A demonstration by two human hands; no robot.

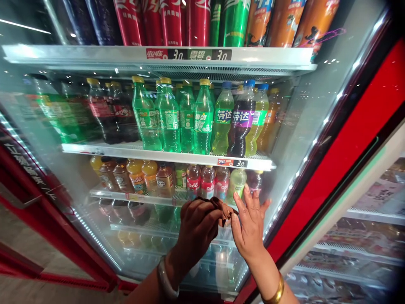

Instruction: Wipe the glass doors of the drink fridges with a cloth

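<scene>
My left hand [196, 223], in shadow with a pale bangle on the wrist, is closed round a crumpled brown cloth [226, 210]. The cloth sticks out between its fingers towards the right. My right hand [249, 226], with a gold bracelet on the wrist, has its fingers spread and its back towards me. Its thumb tip is at the cloth's right end; whether it presses on it I cannot tell. Both hands are in front of a lit drinks fridge, near its lower shelves. Reflections show on the glass; contact between the right fingers and the glass cannot be made out.
Sprite bottles [202, 120] and other soda bottles stand on the middle shelf [177, 156], with small juice bottles [137, 175] below. Soda cans [172, 21] line the top shelf. A red door frame [354, 122] slants along the right. More stocked shelves [357, 249] stand beyond it.
</scene>
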